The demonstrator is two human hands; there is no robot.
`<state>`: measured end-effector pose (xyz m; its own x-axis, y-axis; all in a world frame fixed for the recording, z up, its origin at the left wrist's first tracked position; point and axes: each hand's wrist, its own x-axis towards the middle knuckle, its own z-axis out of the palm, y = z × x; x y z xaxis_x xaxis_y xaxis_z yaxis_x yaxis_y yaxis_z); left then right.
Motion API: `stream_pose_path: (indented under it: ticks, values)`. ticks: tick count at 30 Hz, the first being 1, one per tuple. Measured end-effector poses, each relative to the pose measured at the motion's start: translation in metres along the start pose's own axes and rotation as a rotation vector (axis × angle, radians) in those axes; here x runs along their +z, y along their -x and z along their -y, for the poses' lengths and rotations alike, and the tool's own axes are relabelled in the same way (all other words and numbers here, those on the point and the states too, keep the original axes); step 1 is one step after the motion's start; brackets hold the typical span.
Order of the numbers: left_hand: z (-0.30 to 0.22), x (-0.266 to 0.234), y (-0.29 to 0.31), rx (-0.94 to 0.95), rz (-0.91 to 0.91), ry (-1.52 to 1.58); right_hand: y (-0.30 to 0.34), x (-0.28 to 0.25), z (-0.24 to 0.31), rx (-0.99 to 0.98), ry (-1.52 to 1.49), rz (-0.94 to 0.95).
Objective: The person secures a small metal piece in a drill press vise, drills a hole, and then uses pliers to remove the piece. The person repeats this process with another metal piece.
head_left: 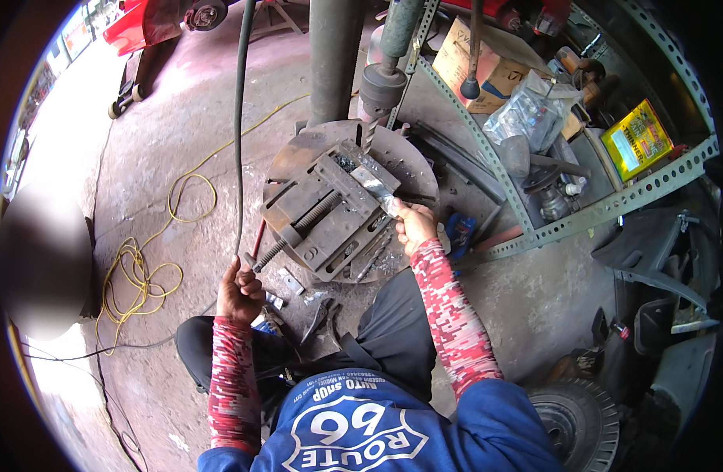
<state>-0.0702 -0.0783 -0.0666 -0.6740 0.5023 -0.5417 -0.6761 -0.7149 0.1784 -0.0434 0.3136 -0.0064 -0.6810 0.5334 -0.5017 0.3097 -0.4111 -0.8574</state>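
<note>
A drill press vise [330, 216] lies on the round, slotted drill press table [286, 161], with metal shavings scattered over it. A flat, shiny metal piece [373, 182] rests at the vise's far jaw, under the drill bit [370, 135]. My right hand [415, 226] pinches the near end of that piece. Closed fingers of my left hand [240, 296] are right beside the end of the vise screw [268, 256] and its crossbar; whatever they hold is hidden. The drill chuck [382, 86] hangs above, with the bit's tip close to the piece.
Behind the table rises a thick column [333, 63]. A black cable [241, 134] hangs at the left, and a yellow cord [137, 275] lies coiled on the floor. At the right, a perforated metal rack [503, 165] holds a cardboard box [487, 63] and a yellow can [637, 141].
</note>
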Motion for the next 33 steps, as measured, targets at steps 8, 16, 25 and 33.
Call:
stream_pose_path:
  ticks: [8, 16, 25, 33]
  values:
    - [-0.005, 0.059, 0.025, 0.457, -0.111, -0.653, -0.007, 0.002, -0.008, -0.016, -0.043, -0.017]
    - [0.035, 0.087, 0.060, 0.612, -0.098, -0.902, -0.008, 0.003, -0.010, -0.016, -0.001, -0.041]
    - [0.073, 0.054, 0.047, 0.482, -0.225, -0.839, -0.010, 0.002, -0.014, -0.036, -0.057, -0.016]
    - [0.085, 0.021, 0.014, 0.728, -0.133, -1.267, -0.001, 0.002, -0.013, -0.101, -0.070, 0.019]
